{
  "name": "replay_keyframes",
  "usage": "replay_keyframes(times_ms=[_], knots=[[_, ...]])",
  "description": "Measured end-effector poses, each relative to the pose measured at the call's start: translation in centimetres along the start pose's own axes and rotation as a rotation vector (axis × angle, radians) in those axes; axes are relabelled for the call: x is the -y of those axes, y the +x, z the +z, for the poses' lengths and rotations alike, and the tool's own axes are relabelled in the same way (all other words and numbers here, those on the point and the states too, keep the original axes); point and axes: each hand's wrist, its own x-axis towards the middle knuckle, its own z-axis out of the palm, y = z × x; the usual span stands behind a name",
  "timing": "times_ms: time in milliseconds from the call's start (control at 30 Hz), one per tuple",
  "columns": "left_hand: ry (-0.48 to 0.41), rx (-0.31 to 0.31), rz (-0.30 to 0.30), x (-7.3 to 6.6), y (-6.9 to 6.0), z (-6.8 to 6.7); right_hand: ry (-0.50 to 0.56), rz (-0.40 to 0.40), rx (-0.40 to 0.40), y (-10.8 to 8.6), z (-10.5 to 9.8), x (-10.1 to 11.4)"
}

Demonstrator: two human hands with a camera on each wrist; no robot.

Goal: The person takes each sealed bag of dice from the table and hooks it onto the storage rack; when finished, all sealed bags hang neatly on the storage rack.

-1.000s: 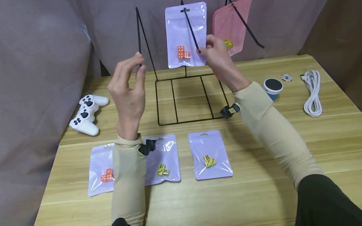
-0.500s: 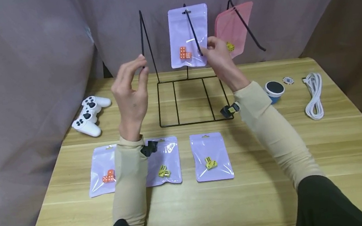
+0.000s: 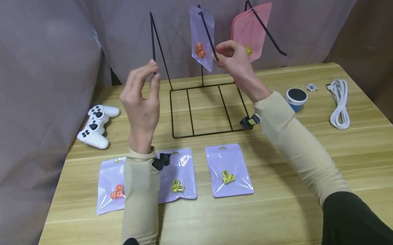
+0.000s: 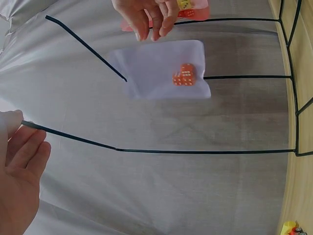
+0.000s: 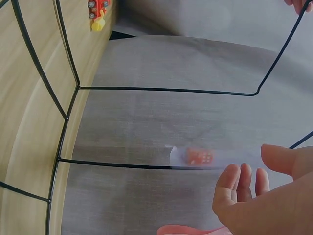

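Note:
In the head view my left hand pinches the tip of the left hook of a black wire display rack. A light purple zip bag with orange dice hangs from the middle hook, turned nearly edge-on. My right hand is just right of it, thumb and fingers parted around nothing; the left wrist view shows a gap between its fingertips and the bag. Pink bags hang on the right hook, yellow dice showing. Three purple bags lie in front: one with orange dice, two with yellow. My left forearm partly covers two.
A white game controller lies left of the rack. To the right are a small blue-and-white round container with a dark top, a poker chip and a coiled white cable. Grey cloth hangs behind the table.
My right hand has let go of the purple bag on the middle hook, which has swung from facing me to nearly edge-on. My left hand still pinches the left hook's tip.

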Motion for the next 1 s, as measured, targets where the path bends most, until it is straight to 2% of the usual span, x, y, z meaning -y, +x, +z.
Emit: replay_keyframes(times_ms=[233,467,633,767,1000], knots=[[0.002,0.001,-0.004,0.2,0.0,-0.1,0.005,-0.040,0.002,-1.1,-0.4,0.0],[-0.003,-0.001,0.004,-0.3,0.2,-0.1,0.020,-0.072,0.023,-3.4,-1.3,-0.4],[-0.017,0.000,0.000,-0.6,0.3,0.1,-0.108,-0.111,0.045,-5.7,-2.4,-1.0],[-0.022,0.001,-0.003,-0.7,0.4,0.2,-0.260,-0.115,0.101,-7.7,-3.6,-1.3],[-0.009,-0.002,0.003,-0.7,0.5,0.1,-0.489,-0.057,0.225,-10.9,-5.6,-2.1]])
